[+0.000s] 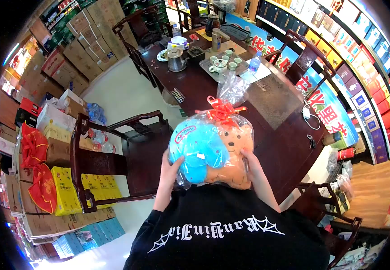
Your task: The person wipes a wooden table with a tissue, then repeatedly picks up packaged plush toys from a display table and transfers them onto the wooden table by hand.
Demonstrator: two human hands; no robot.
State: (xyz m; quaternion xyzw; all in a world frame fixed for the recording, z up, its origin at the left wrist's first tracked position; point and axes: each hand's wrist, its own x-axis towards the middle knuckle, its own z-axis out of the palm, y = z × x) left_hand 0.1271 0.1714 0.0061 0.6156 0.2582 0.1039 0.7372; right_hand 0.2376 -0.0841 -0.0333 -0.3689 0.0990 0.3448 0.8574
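Observation:
A clear plastic gift bag (234, 87) is held in front of my chest, its gathered neck tied with a red ribbon bow (222, 110). Inside it are a blue plush toy (199, 148) and an orange-brown plush toy (237, 148) with dark spots. My left hand (171, 170) grips the bag's left side by the blue toy, thumb on the front. On the opposite side my right hand (253, 163) grips it beside the orange-brown toy. The fingers behind the bag are hidden.
The dark wooden table (276, 153) bears a tea tray (208, 67), a metal kettle (176, 60), a water bottle (255, 63) and keys (311, 141). A wooden chair (145, 155) stands at left. Stacked cartons (80, 63) and yellow boxes (67, 191) line the left; display shelves (361, 96) line the right.

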